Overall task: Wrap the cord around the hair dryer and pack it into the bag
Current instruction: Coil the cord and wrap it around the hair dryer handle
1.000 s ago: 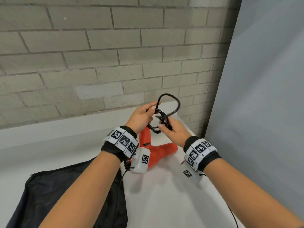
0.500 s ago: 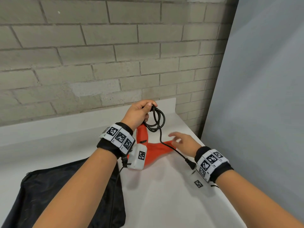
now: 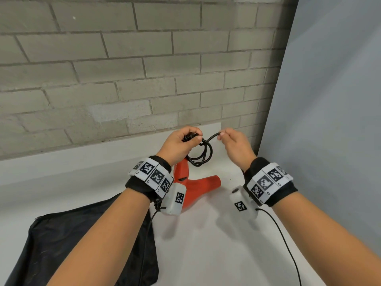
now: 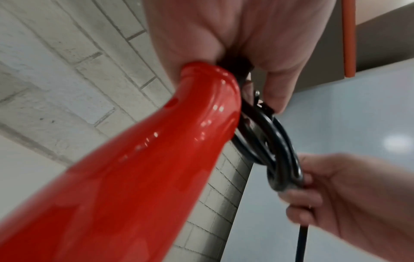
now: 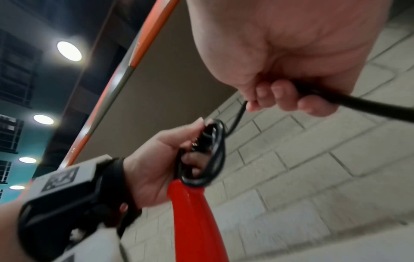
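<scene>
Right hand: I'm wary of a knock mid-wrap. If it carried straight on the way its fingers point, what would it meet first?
Likely the left hand. The right hand pinches the cord with fingertips aimed leftward at it, only a short span of cord between them. Depth is unclear; it might pass just behind.

The head view looks forward and down from above both forearms, taking in the white table [image 3: 206, 244], the brick wall [image 3: 103, 79] at 12 o'clock and a grey panel [image 3: 329, 120] at 3 o'clock. The left wrist view sits very close under the left hand [image 4: 224, 35], facing up along the red hair dryer [image 4: 134, 177] toward the wall. The right wrist view sits close under the right hand [image 5: 291, 53], facing toward 9 o'clock and upward. All 3 views share the coiled black cord [image 3: 203, 154] and both hands; the 2 wrist views each show the opposite hand.
</scene>
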The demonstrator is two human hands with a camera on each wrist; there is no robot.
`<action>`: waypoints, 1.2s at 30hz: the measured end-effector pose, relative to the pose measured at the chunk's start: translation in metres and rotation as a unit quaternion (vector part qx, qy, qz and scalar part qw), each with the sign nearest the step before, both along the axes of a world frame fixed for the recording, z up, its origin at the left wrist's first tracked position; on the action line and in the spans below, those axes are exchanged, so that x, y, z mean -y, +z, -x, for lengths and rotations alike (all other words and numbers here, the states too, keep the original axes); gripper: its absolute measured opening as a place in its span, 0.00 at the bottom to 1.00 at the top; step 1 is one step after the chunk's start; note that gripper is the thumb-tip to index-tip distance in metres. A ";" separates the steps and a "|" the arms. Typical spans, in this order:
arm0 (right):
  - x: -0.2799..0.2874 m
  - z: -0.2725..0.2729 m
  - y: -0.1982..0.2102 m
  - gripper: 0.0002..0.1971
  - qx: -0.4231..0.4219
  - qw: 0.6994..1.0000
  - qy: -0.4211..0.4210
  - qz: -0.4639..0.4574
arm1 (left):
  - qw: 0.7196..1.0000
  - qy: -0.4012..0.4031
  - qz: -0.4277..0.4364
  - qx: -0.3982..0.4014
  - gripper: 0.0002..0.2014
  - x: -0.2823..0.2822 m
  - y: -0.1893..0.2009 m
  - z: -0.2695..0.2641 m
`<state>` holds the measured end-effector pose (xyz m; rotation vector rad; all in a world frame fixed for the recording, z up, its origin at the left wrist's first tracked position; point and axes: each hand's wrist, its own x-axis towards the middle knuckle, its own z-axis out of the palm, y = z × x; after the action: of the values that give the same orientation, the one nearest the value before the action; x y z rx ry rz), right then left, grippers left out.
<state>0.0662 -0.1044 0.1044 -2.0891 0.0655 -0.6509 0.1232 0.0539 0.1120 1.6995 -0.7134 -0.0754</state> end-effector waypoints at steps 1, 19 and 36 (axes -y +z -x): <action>0.002 0.001 0.006 0.11 0.012 1.000 -0.012 0.009 | 1.000 -0.001 -0.014 0.012 0.07 0.002 0.000 0.001; -0.019 0.014 0.025 0.12 0.073 0.988 0.020 0.138 | 0.995 -0.053 -0.080 0.026 0.12 0.000 0.003 -0.001; 0.016 0.027 -0.028 0.09 -0.022 0.994 0.046 0.092 | 0.991 -0.021 -0.131 0.000 0.10 0.004 0.008 -0.001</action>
<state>0.0395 -0.1200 0.0765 -2.2692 -0.0683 -0.5717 0.1244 0.0503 0.1204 1.9333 -0.7654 -0.2070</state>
